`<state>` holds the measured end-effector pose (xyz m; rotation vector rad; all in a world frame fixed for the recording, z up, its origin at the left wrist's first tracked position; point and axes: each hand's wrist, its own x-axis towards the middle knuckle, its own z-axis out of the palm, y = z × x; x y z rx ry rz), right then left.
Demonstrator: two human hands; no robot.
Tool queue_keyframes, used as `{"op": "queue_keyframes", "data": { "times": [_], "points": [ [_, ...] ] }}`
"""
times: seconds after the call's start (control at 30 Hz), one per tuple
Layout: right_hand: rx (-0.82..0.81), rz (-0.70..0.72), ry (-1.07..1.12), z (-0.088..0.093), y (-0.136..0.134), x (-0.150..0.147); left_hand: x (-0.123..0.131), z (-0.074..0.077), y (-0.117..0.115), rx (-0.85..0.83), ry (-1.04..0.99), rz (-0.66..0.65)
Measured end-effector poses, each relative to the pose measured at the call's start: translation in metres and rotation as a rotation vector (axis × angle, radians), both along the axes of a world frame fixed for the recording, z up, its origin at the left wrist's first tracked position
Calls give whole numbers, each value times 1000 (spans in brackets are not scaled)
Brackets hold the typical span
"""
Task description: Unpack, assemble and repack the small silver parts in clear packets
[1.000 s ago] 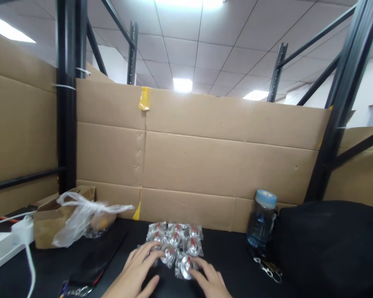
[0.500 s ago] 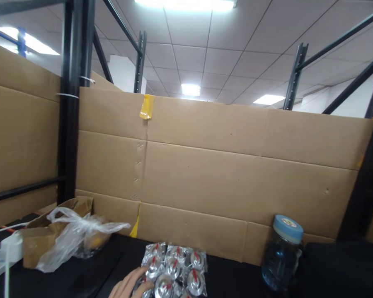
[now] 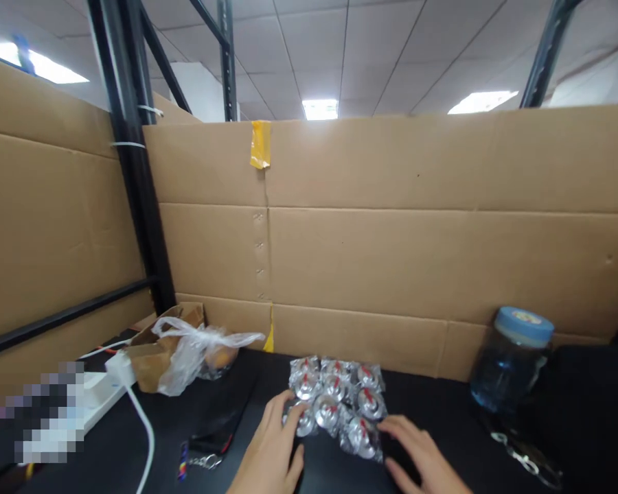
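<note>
Several round silver discs with red marks (image 3: 327, 410), each in clear plastic wrap, lie grouped in rough rows on the black table. My left hand (image 3: 270, 446) is at the group's near left corner, fingers apart, with fingertips touching a wrapped disc (image 3: 305, 420). At the near right corner, my right hand (image 3: 422, 454) has its thumb and fingers spread beside another wrapped disc (image 3: 361, 436). Whether the right fingertips touch it I cannot tell. Neither hand grips anything.
A blue-lidded clear jar (image 3: 512, 360) stands at the right, with a dark bundle (image 3: 592, 412) beside it. On the left are a tied plastic bag (image 3: 185, 357), a white power strip (image 3: 100, 405) with a cable, and a keyring (image 3: 206, 461). A cardboard wall (image 3: 360, 267) closes the back.
The view has tilted down and shifted left, showing more of the table. My right hand has come into view at the right of the discs. My left hand stays at their left side.
</note>
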<state>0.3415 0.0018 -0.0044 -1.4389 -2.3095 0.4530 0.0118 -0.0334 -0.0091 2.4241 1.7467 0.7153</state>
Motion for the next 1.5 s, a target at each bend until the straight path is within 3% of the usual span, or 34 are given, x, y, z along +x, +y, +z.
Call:
{"op": "queue_keyframes", "data": {
  "times": [0.1,0.23,0.33,0.4,0.5,0.6,0.7,1.1,1.23,1.4,1.5],
  "points": [
    [27,15,5,12,2,12,4,8,-10,-89,64,57],
    [78,-41,-85,28,6,19,3,17,-20,-85,54,6],
    [-5,-115,-224,28,8,21,-2,17,-15,-93,-29,-60],
    [-119,-131,-305,23,6,24,-7,11,-8,-67,-54,-72],
    [-179,-134,-349,17,-2,30,-17,-5,2,-22,-21,55],
    [-199,-110,-355,18,-12,35,-21,-20,7,-111,53,177],
    [-226,-96,-367,23,-20,35,-19,-24,7,-213,94,231],
    [-256,-91,-368,32,-34,23,-17,-3,1,-230,122,195],
    [-112,-58,-280,35,-28,16,-18,1,-9,-193,110,132],
    [101,202,-212,41,-31,-18,-13,17,-29,-40,59,19],
    [127,180,-194,43,-32,-38,-3,29,-38,51,-23,-78]
  ]
}}
